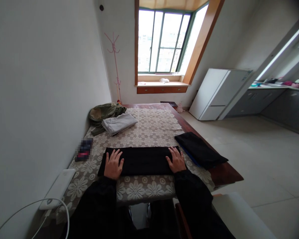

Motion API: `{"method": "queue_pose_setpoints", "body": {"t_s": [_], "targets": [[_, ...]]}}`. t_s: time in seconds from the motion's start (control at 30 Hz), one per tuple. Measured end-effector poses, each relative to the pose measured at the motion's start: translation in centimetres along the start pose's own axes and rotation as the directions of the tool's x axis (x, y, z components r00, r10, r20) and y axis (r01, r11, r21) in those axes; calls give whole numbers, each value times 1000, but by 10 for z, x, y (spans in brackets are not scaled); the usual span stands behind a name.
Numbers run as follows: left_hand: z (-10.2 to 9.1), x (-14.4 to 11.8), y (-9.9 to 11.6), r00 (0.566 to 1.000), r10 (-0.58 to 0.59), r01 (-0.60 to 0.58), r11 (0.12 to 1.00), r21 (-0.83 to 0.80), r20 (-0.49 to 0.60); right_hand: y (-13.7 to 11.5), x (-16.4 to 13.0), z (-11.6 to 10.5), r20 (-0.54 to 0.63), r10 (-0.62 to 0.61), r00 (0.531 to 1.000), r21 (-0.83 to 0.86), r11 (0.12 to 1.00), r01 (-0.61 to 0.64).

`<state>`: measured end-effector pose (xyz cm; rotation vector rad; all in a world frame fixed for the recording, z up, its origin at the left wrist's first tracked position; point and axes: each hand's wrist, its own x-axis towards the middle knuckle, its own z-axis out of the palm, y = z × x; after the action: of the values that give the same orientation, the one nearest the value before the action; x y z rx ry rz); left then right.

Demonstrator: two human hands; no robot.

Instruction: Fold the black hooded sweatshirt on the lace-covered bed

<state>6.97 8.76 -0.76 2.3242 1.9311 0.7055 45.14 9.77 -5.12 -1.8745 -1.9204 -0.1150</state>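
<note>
A folded black garment (144,161) lies flat in a long strip across the near part of the table. My left hand (114,164) rests palm down on its left end, fingers spread. On its right end lies my right hand (175,160), also flat with the fingers apart. Just right of that hand is another folded black garment (200,149) with a blue edge showing beneath it. Farther back, a folded light grey cloth (119,123) sits beside an olive-green bag or garment (106,113), whose kind I cannot make out.
A floral lace tablecloth (151,124) covers most of the dark red wooden table (226,172). Along the left wall lie a blurred-out dark item (84,150) and a white power bank or box (57,189) with a white cable. A chair (239,212) stands at the near right.
</note>
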Motion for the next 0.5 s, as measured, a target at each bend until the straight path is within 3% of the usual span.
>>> {"method": "queue_pose_setpoints", "body": {"t_s": [0.13,0.23,0.37,0.5], "targets": [[2,-43,14,993,105,-97,984,-147,47,18,-41,-20,21,-184,983,58,982,182],[5,-66,30,989,113,-92,976,-199,99,37,-68,-33,58,-199,978,63,979,196],[10,-64,65,967,171,-121,960,-251,187,52,-79,-38,4,-105,994,99,990,105],[22,-43,109,918,265,-180,941,-286,296,47,-75,-33,-42,-5,999,152,988,11]]}}
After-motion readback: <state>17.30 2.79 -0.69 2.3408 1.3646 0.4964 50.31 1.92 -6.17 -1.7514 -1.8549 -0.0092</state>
